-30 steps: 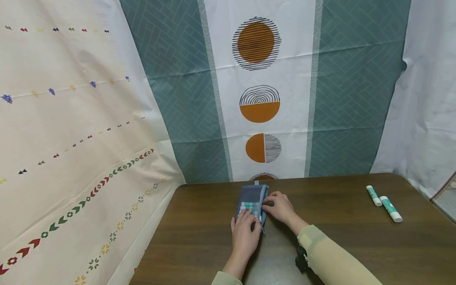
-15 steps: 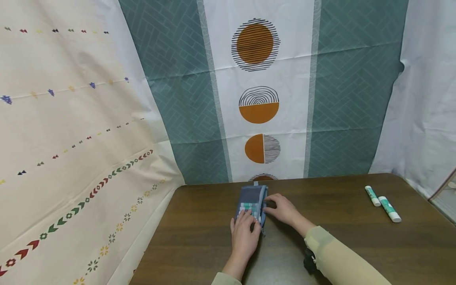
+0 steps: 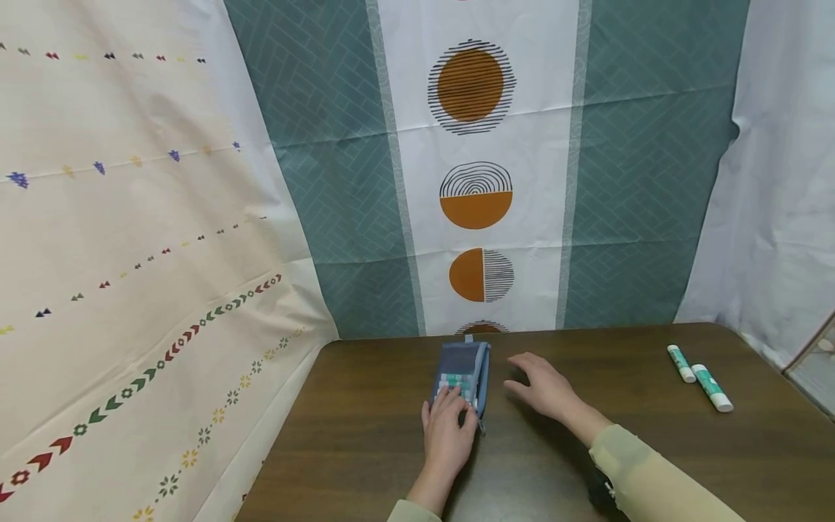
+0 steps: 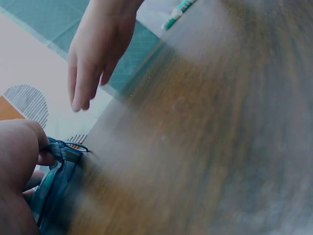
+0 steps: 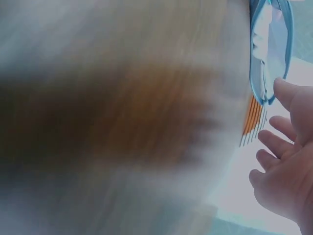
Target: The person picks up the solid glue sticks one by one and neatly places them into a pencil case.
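A blue zip pouch [image 3: 459,357] with a see-through front lies near the table's far edge, its zipped right side gaping. Green-and-white sticks [image 3: 454,380], which look like glue sticks, show through the front. My left hand [image 3: 449,429] holds the pouch's near end, fingers over the front and thumb by the zip side. Just right of the pouch, my right hand [image 3: 545,388] is in the air with relaxed, spread fingers and holds nothing. In the right wrist view the pouch's mouth [image 5: 264,54] stands open, with white shapes inside.
Two green-and-white glue sticks, a smaller one [image 3: 681,364] and a larger one [image 3: 712,388], lie side by side at the right of the brown wooden table [image 3: 339,435]. A patterned curtain [image 3: 483,145] hangs behind the table's far edge.
My right hand has let go of the pouch's zip side and moved away to the right. The left hand stays on the pouch.
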A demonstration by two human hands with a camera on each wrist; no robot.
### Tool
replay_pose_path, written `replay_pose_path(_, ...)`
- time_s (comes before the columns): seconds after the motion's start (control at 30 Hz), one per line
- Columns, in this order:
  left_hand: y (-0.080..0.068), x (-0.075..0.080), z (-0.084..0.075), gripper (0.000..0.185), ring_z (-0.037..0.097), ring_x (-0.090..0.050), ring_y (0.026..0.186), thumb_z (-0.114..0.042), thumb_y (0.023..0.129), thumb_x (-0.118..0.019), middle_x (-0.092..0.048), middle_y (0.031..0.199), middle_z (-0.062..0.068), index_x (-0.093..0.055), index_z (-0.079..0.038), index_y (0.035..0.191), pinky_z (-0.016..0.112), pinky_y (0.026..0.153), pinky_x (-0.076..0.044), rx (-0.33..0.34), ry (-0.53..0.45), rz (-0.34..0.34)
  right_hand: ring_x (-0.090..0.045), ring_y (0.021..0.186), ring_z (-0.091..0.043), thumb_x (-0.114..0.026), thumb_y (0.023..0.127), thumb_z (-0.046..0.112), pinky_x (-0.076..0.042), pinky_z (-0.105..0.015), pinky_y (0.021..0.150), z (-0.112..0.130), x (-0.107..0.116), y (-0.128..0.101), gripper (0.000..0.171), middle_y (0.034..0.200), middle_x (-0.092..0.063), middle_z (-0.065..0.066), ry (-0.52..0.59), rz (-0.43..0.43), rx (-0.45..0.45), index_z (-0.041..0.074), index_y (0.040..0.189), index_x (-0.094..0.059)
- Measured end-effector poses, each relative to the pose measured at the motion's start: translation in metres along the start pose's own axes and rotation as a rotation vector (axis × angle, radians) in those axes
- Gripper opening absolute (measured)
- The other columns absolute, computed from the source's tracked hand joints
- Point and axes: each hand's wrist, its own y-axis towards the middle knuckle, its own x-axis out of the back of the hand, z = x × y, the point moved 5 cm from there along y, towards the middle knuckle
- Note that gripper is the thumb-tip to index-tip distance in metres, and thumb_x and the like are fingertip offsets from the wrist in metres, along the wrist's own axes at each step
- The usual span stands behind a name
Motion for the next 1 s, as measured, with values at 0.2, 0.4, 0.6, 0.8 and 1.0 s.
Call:
replay_pose_path(0.2, -0.002, 0.001, 0.001, 0.021, 0.039, -0.058, 0.146, -0.013, 0.096, -0.073, -0.073, 0.143, 0.012, -0.066, -0.02, 0.078, 0.081, 0.119, -0.026, -0.013, -0.006, -0.024, -0.042, 0.153, -0.054, -0.074, 0.107, 0.028, -0.036, -0.072, 0.12, -0.008, 0.016, -0.012, 0.056, 0.158, -0.056, -0.029, -0.056, -0.029, 0.025, -0.001, 0.152, -0.06)
replay_pose_path(0.4, -0.003, 0.002, 0.001, 0.021, 0.04, -0.058, 0.145, -0.012, 0.095, -0.073, -0.073, 0.142, 0.013, -0.065, -0.02, 0.078, 0.081, 0.119, -0.027, -0.017, -0.014, -0.032, -0.039, 0.154, -0.054, -0.074, 0.107, 0.029, -0.033, -0.072, 0.122, -0.015, 0.029, -0.022, 0.062, 0.16, -0.053, -0.032, -0.074, -0.051, 0.024, -0.004, 0.156, -0.055)
replay_pose_path(0.6, -0.002, 0.002, 0.0, 0.022, 0.04, -0.058, 0.145, -0.012, 0.096, -0.073, -0.074, 0.142, 0.012, -0.065, -0.02, 0.077, 0.082, 0.119, -0.026, -0.016, -0.015, -0.028, -0.038, 0.155, -0.055, -0.075, 0.106, 0.027, -0.029, -0.071, 0.124, -0.022, 0.044, -0.032, 0.066, 0.16, -0.051, -0.034, -0.09, -0.07, 0.032, -0.006, 0.157, -0.051)
replay_pose_path(0.8, -0.002, 0.002, -0.001, 0.021, 0.039, -0.058, 0.145, -0.013, 0.097, -0.073, -0.074, 0.142, 0.012, -0.066, -0.02, 0.078, 0.081, 0.119, -0.027, -0.02, -0.01, -0.026, -0.036, 0.155, -0.057, -0.075, 0.106, 0.027, -0.027, -0.072, 0.124, -0.033, 0.058, -0.042, 0.068, 0.161, -0.049, -0.035, -0.109, -0.083, 0.02, -0.008, 0.158, -0.049)
replay_pose_path(1.0, -0.001, 0.001, 0.0, 0.021, 0.039, -0.058, 0.145, -0.013, 0.096, -0.073, -0.073, 0.143, 0.013, -0.066, -0.021, 0.078, 0.081, 0.119, -0.027, -0.024, -0.013, -0.027, -0.037, 0.153, -0.059, -0.075, 0.105, 0.031, -0.029, -0.075, 0.121, -0.05, 0.072, -0.05, 0.07, 0.16, -0.048, -0.038, -0.141, -0.102, 0.0, -0.01, 0.157, -0.049)
